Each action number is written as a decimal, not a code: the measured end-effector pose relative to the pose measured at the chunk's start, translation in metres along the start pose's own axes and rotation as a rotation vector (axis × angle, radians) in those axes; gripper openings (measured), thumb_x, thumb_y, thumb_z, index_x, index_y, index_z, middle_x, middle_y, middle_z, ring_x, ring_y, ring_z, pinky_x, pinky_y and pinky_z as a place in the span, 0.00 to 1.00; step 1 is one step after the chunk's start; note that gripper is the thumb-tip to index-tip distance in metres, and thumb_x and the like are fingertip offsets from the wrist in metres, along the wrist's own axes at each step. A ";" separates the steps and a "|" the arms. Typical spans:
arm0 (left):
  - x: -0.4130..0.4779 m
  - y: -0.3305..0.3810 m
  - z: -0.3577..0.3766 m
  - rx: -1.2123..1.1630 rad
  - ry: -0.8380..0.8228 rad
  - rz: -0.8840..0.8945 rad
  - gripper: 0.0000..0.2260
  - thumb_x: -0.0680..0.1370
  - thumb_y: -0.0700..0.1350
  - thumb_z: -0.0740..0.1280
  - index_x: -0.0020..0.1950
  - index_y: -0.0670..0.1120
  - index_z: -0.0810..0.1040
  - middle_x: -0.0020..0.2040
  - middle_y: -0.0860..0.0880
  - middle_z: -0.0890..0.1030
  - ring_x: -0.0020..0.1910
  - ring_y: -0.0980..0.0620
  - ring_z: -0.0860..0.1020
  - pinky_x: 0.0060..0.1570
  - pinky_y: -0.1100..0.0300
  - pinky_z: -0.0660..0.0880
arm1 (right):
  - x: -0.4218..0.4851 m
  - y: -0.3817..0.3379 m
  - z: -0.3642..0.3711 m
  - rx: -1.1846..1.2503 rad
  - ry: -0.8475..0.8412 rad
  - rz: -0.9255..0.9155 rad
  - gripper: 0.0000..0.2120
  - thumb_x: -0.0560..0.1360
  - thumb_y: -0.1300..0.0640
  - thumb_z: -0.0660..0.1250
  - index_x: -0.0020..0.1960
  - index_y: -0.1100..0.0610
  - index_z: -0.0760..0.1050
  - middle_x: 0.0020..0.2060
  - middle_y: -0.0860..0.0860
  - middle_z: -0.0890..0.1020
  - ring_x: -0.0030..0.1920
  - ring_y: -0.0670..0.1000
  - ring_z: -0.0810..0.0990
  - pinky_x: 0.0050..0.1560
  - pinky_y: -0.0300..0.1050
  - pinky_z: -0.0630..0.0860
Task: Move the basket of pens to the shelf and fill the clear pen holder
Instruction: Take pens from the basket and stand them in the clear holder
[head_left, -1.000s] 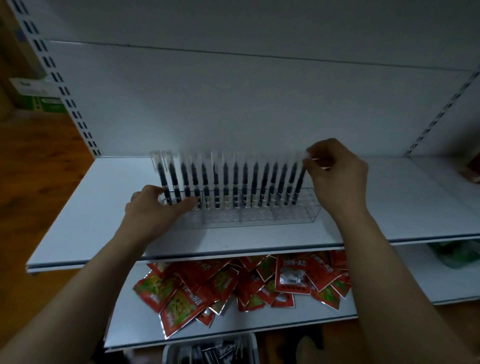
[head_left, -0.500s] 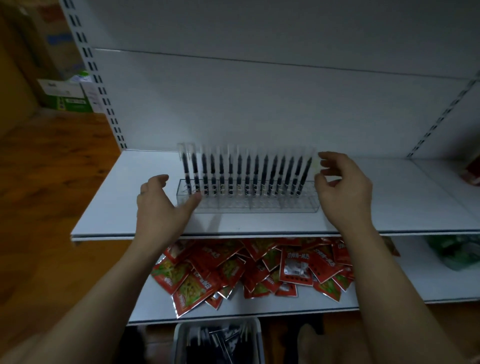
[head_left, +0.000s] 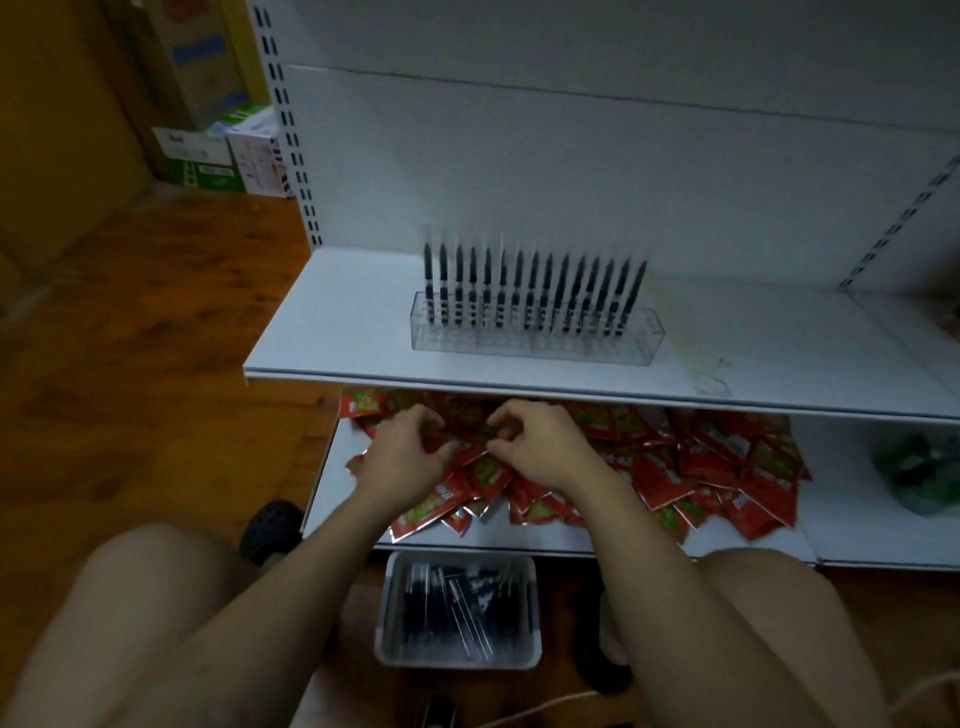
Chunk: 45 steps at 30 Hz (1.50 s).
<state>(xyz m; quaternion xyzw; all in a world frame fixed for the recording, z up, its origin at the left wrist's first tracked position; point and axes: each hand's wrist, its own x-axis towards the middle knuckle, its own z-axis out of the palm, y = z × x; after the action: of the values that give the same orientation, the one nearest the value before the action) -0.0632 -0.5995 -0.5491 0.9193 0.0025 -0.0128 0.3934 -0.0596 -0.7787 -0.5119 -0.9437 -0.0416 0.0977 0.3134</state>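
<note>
The clear pen holder (head_left: 535, 349) stands on the white upper shelf (head_left: 332, 332), with a row of black pens (head_left: 530, 291) upright along its back. Its front rows look bare. The grey basket (head_left: 385, 613) sits on the floor between my knees, with several black pens (head_left: 457, 608) lying in it. My left hand (head_left: 410, 457) and my right hand (head_left: 535, 449) hover close together below the upper shelf's edge, over the lower shelf. Their fingers are loosely curled and I see nothing in them.
Red snack packets (head_left: 727, 457) lie heaped on the lower shelf (head_left: 852, 525), with a green bag (head_left: 919, 467) at its right. Cardboard cartons (head_left: 208, 156) stand on the wooden floor to the left. A black shoe (head_left: 270, 530) is beside my left knee.
Both hands have let go of the holder and dropped from the upper shelf to the lower one. My view has tilted down, so the basket on the floor now shows fully.
</note>
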 end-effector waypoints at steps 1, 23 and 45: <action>-0.004 -0.009 0.006 0.046 -0.056 -0.012 0.10 0.73 0.49 0.72 0.50 0.50 0.75 0.50 0.50 0.80 0.48 0.52 0.78 0.45 0.60 0.72 | 0.001 0.005 0.011 -0.037 -0.080 0.013 0.13 0.72 0.52 0.71 0.57 0.51 0.79 0.48 0.48 0.82 0.48 0.50 0.80 0.53 0.47 0.78; -0.023 -0.145 0.131 -0.156 -0.439 -0.629 0.08 0.76 0.43 0.69 0.51 0.40 0.78 0.38 0.49 0.78 0.34 0.57 0.74 0.30 0.73 0.67 | -0.016 0.168 0.261 -0.114 -0.811 0.433 0.15 0.79 0.58 0.57 0.62 0.61 0.74 0.59 0.60 0.74 0.49 0.58 0.76 0.42 0.42 0.68; -0.017 -0.143 0.109 -0.287 -0.372 -0.694 0.05 0.76 0.44 0.68 0.42 0.45 0.77 0.34 0.49 0.78 0.31 0.54 0.74 0.28 0.65 0.69 | -0.016 0.147 0.223 0.051 -0.390 0.490 0.24 0.77 0.62 0.63 0.71 0.51 0.68 0.54 0.58 0.82 0.48 0.58 0.81 0.42 0.44 0.77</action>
<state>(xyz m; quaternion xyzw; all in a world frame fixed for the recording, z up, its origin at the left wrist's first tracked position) -0.0843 -0.5793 -0.7273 0.7819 0.2427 -0.3098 0.4835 -0.1195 -0.7683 -0.7728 -0.8809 0.1299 0.3505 0.2904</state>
